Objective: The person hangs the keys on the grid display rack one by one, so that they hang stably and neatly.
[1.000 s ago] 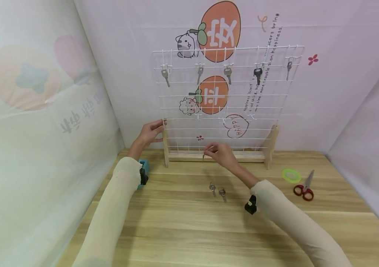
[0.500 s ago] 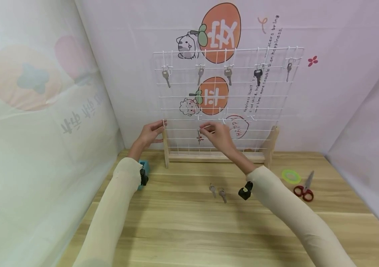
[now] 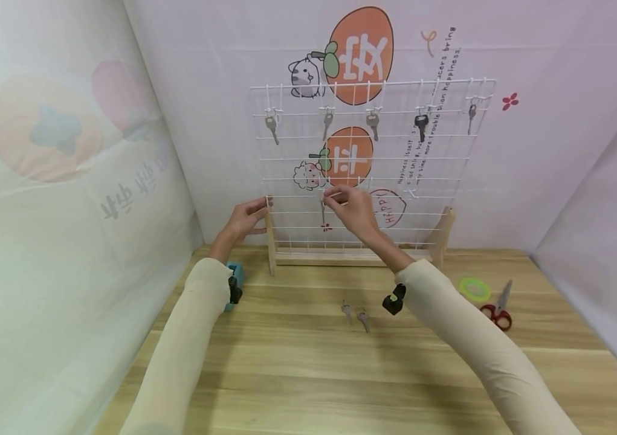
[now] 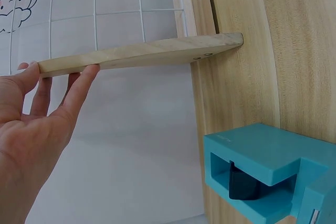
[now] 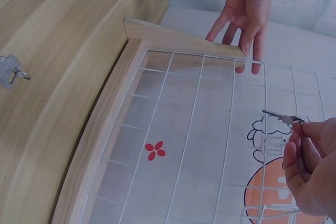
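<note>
A white wire grid rack [image 3: 292, 159] stands on wooden feet against the back wall. My left hand [image 3: 244, 219] grips the top of its left wooden side post [image 4: 152, 53], with thumb and fingers on both sides of the wood. My right hand [image 3: 356, 208] pinches a small metal key [image 5: 283, 118] by its ring end, in front of the grid by a lower hook. The key dangles blade down in the head view; whether its ring touches the hook is hidden by my fingers. Several keys, including a black-headed key [image 3: 422, 125], hang along the upper row of hooks.
Two keys [image 3: 362, 319] lie on the wooden table [image 3: 297, 374]. Scissors with red handles [image 3: 497, 311] and a yellow-green ring-shaped object [image 3: 474, 289] lie at the right. A teal tape dispenser [image 4: 262, 150] stands by my left forearm. A wall cloth [image 3: 569, 157] closes the back.
My right hand has risen from the bottom of the rack to a lower row of hooks, carrying the key. The left hand has stayed on the side post.
</note>
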Available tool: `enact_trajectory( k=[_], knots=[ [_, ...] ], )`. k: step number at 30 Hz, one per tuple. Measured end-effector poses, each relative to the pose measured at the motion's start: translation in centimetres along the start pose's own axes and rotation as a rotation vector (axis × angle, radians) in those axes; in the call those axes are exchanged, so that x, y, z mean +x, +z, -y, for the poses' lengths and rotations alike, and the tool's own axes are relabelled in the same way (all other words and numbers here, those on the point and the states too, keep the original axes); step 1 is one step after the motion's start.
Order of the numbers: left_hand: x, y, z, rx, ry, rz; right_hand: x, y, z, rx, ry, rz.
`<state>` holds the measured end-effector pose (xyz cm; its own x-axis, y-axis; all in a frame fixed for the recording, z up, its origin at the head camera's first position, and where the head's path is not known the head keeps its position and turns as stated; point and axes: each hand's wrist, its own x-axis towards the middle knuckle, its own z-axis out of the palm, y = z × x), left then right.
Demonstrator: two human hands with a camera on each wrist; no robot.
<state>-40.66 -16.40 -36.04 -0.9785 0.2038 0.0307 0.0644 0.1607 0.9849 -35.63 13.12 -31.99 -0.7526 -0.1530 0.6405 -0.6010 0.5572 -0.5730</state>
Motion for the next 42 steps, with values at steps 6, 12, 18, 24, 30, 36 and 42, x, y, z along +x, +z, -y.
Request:
enact_trajectory(
  k=[6, 12, 18, 24, 30, 36, 42],
  knots=[
    [0.1, 0.2, 0.2, -0.004, -0.004, 0.000, 0.1, -0.3, -0.2, -0.010, 0.051, 0.026],
    [-0.1, 0.3, 0.2, -0.003, -0.010, 0.006, -0.3, -1.0, 0.0, 0.006, 0.081, 0.093],
    [-0.1, 0.3, 0.2, -0.008, -0.010, 0.002, -1.4, -2.1, 0.1, -0.019, 0.053, 0.135],
    [-0.3, -0.3, 0.1, 0.026, -0.018, -0.014, -3.5, -2.7, 0.2, -0.020, 0.014, 0.237],
    [-0.6, -0.8, -0.1, 0.041, -0.016, -0.004, -6.3, -2.8, -0.6, -0.042, 0.036, 0.338],
    [-0.7, -0.4, -0.5, 0.025, -0.028, -0.002, -9.5, -2.0, -2.4, -0.066, 0.009, 0.414],
    [-0.1, -0.1, -0.1, 0.014, -0.009, 0.007, -12.5, -1.5, -4.4, -0.098, 0.067, 0.472]
  ],
)
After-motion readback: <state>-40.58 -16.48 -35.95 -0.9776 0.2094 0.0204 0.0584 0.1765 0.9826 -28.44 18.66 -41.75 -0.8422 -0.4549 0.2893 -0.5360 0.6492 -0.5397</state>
